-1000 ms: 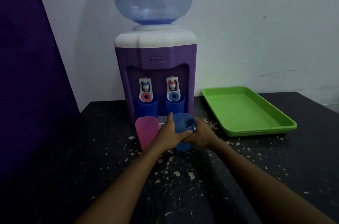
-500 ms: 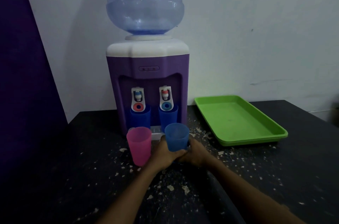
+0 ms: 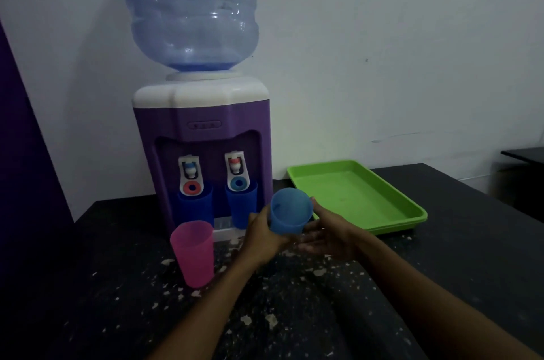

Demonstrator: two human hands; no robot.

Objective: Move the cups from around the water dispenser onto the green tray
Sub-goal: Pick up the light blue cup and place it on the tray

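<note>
A light blue cup (image 3: 290, 211) is lifted off the table and tilted toward me, in front of the purple water dispenser (image 3: 203, 135). My left hand (image 3: 263, 234) grips its left side and my right hand (image 3: 326, 234) cups its right side and base. A pink cup (image 3: 193, 253) stands upright on the table to the left. Two dark blue cups (image 3: 195, 209) (image 3: 242, 209) sit under the dispenser's taps. The green tray (image 3: 357, 197) lies to the right, with nothing in it.
The black table (image 3: 88, 286) is speckled with pale flakes. A large water bottle (image 3: 191, 9) tops the dispenser. A purple panel (image 3: 17, 153) stands at the left and a white wall behind. A dark surface (image 3: 524, 153) shows at the far right.
Both hands have raised the light blue cup off the table and carried it rightward toward the tray. The view has tilted up and closer.
</note>
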